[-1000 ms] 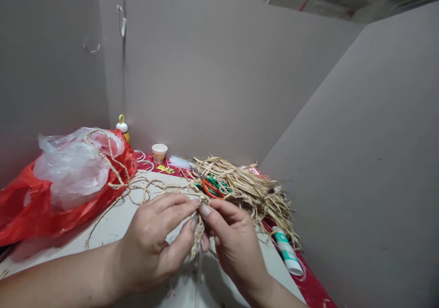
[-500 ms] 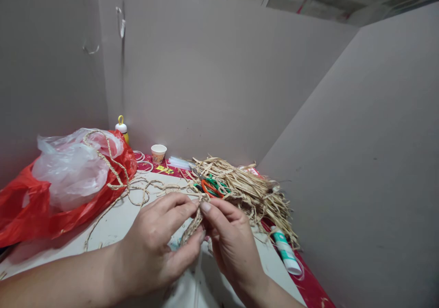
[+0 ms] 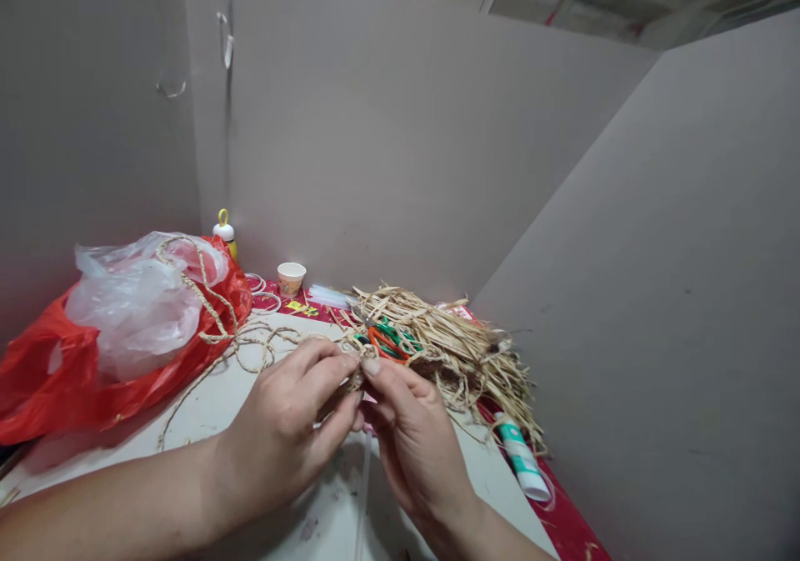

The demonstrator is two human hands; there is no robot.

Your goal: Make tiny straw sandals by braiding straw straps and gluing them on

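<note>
Straw-coloured, plaited fibre makes up the braid [image 3: 355,381] held between the two hands above a pale board [image 3: 462,494]; fingers hide most of it. Taking the braid as the clock's centre, the left hand [image 3: 291,432] reaches in from 8 o'clock, its thumb and fingers closed to a pinch on it. The right hand [image 3: 418,436], at 4 o'clock, grips the same piece between thumb and fingertips, nearly closed.

Just beyond, at 1 o'clock, lie orange-handled scissors [image 3: 382,346], with green handles [image 3: 406,340] beside them. A sheaf of dried straw [image 3: 450,328] spreads at 2 o'clock. Farther out at 4 o'clock, a white-and-teal cylinder [image 3: 522,457] lies on red cloth [image 3: 572,511]. A paper cup [image 3: 291,280] stands upright at 11, and a yellow-looped bottle [image 3: 223,232] farther off between 10 and 11. Towards 9 to 10, a plaited cord [image 3: 202,296] trails over a translucent plastic bag [image 3: 131,323], which rests on a red plastic bag [image 3: 68,378].
</note>
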